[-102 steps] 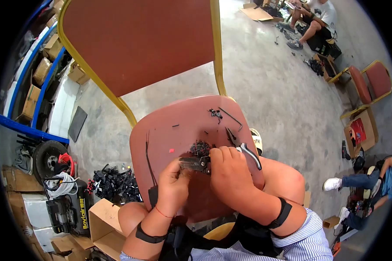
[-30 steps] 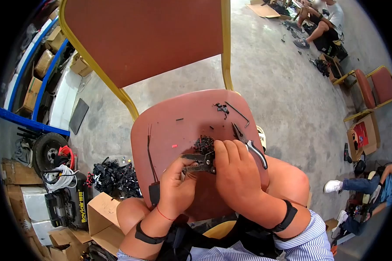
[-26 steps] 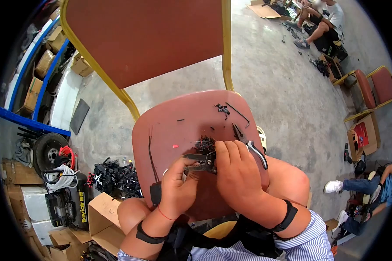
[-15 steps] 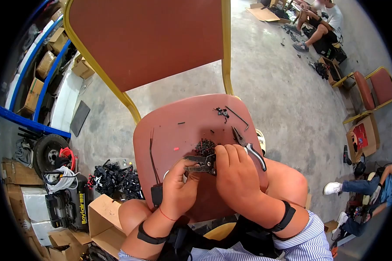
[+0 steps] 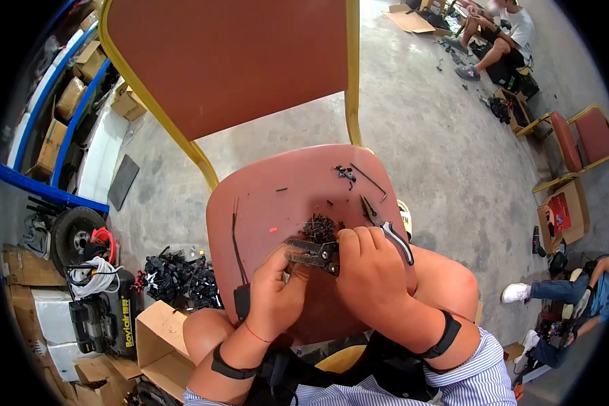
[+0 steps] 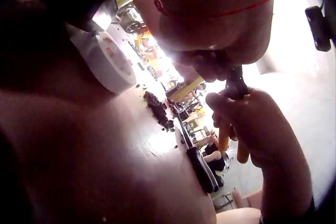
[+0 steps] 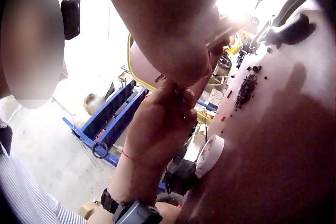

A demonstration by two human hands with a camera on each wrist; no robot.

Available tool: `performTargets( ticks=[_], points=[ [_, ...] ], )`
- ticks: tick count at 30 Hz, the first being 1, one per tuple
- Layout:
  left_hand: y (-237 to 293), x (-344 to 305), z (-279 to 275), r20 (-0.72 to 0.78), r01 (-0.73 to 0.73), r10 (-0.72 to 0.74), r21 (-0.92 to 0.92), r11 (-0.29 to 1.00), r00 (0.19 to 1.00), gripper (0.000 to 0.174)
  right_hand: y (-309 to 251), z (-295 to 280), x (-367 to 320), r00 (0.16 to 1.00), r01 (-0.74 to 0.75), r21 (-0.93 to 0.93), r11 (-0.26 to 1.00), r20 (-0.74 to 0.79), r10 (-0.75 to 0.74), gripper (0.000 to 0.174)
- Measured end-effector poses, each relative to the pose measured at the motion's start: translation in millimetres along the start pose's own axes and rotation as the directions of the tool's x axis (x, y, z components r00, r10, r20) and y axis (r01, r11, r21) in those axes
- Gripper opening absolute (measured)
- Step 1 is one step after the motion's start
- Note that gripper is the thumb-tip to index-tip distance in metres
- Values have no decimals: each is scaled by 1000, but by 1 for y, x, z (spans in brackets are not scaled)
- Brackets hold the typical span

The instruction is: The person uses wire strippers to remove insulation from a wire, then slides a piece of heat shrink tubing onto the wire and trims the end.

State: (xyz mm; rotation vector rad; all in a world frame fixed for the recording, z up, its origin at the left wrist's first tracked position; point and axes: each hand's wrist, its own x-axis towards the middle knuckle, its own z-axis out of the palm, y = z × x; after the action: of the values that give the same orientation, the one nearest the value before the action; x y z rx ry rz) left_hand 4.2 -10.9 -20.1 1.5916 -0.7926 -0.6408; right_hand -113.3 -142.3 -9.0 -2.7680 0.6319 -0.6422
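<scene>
In the head view, my left hand [image 5: 277, 291] holds the flat end of a black metal hand tool [image 5: 310, 254] between thumb and fingers. My right hand [image 5: 372, 274] grips its other end; orange handles [image 6: 224, 136] show below that hand in the left wrist view. Anything small between the left fingertips is hidden. Just beyond the tool lies a pile of small black bits [image 5: 318, 227] on the chair seat [image 5: 250, 193]. Pliers [image 5: 398, 242] lie beside the right hand. A black box [image 5: 242, 302] with two thin wires [image 5: 236, 243] lies by the left hand.
A hex key [image 5: 369, 183], small black parts [image 5: 345, 174] and a red piece [image 5: 273, 230] lie on the seat. A white tape roll [image 6: 102, 62] stands near the left hand. Black parts [image 5: 176, 277] and an open carton [image 5: 162, 338] are on the floor at left.
Compared with a second ago, the tool's end looks more closed between the left fingers, and it has shifted slightly right. Both hands keep their hold.
</scene>
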Motion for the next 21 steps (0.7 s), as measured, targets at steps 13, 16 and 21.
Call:
performTargets(
  ticks=[13,16,21],
  points=[
    [-1,3,1,-3,-14,14,-10,1000,1000,10,1,-1,1,999,-1,-31,1000,45,3,9],
    [-3,1,-3,74,94,-93,-7,996,993,17,1,-2,-1,997,-7,-26,1000,78,9,9],
    [-2,-2,0,89,114,-118,45,992,989,15,7,1,-9,993,-18,5,1000,119,17,12]
  ],
)
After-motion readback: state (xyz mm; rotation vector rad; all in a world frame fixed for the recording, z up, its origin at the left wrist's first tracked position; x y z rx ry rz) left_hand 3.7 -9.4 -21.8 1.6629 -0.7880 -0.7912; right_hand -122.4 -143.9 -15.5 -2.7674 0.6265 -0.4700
